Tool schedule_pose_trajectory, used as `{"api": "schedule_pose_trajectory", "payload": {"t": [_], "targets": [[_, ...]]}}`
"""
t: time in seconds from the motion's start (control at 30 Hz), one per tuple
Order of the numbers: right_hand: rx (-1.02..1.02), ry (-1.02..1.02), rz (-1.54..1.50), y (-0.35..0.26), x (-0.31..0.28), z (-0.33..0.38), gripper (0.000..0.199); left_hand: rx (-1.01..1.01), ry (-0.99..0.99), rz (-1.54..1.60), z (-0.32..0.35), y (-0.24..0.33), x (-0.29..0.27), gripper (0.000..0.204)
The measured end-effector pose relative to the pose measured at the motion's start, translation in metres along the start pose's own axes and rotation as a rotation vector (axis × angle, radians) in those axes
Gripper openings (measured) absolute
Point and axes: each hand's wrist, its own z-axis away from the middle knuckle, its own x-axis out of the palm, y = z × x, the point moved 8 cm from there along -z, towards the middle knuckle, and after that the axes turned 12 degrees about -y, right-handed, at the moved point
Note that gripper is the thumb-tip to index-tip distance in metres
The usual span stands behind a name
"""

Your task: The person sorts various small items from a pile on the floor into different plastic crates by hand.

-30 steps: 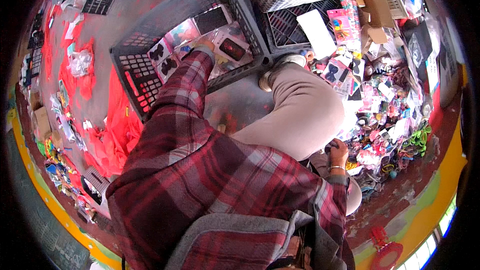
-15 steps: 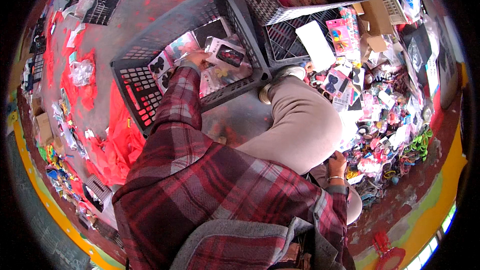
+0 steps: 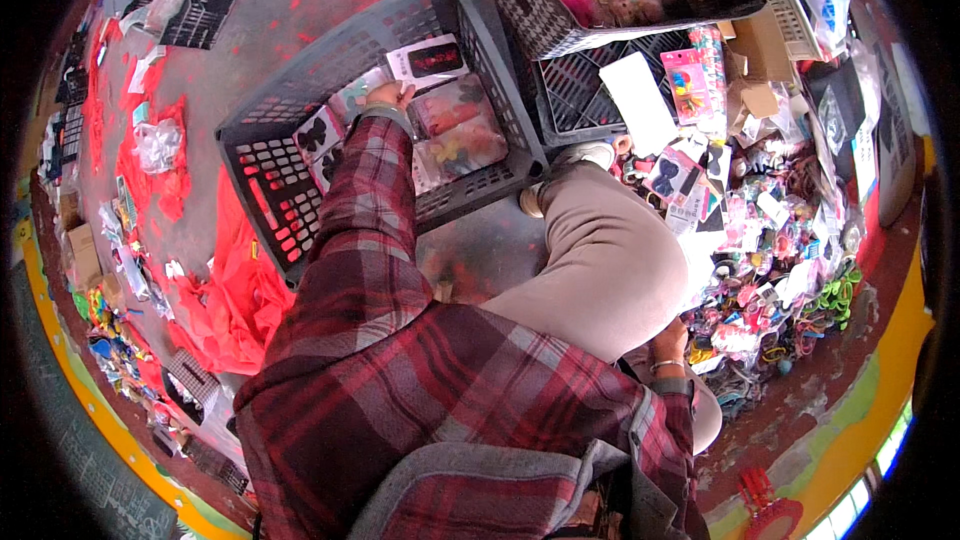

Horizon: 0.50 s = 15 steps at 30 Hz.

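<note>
My left hand (image 3: pixel 388 95) is inside a dark grey plastic crate (image 3: pixel 300 68), fingers loosely apart at the lower edge of a white card pack with a black item (image 3: pixel 432 59). That pack lies at the crate's far side. Beside the hand are clear packs of pastel and flowery pieces (image 3: pixel 455 145) and cards with black bows (image 3: pixel 318 132). My right hand (image 3: pixel 670 342) is low beside my bent knee, next to a heap of small goods (image 3: pixel 740 315). Its fingers are mostly hidden.
A patterned box (image 3: pixel 560 38) of pink packs stands at the far right above a black crate (image 3: pixel 575 105). A white card (image 3: pixel 638 97) and a pink card pack (image 3: pixel 686 85) lie there. Red plastic sheeting (image 3: pixel 240 310) spreads at left.
My left hand has moved slightly away from me, and the white card pack has shifted to the crate's far side, uncovering packs beneath. My right hand stays by my knee.
</note>
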Motion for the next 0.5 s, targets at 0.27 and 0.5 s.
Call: {"api": "schedule_pose_trajectory", "payload": {"t": [0.27, 0.5], "targets": [[0.056, 0.012, -0.065, 0.000, 0.020, 0.017, 0.033, -0.127, -0.312, -1.376, 0.010, 0.061, 0.052, 0.034], [-0.059, 0.075, -0.259, -0.004, -0.009, 0.009, 0.032, -0.412, -0.050, -1.392, -0.019, 0.028, 0.000, 0.028]]}}
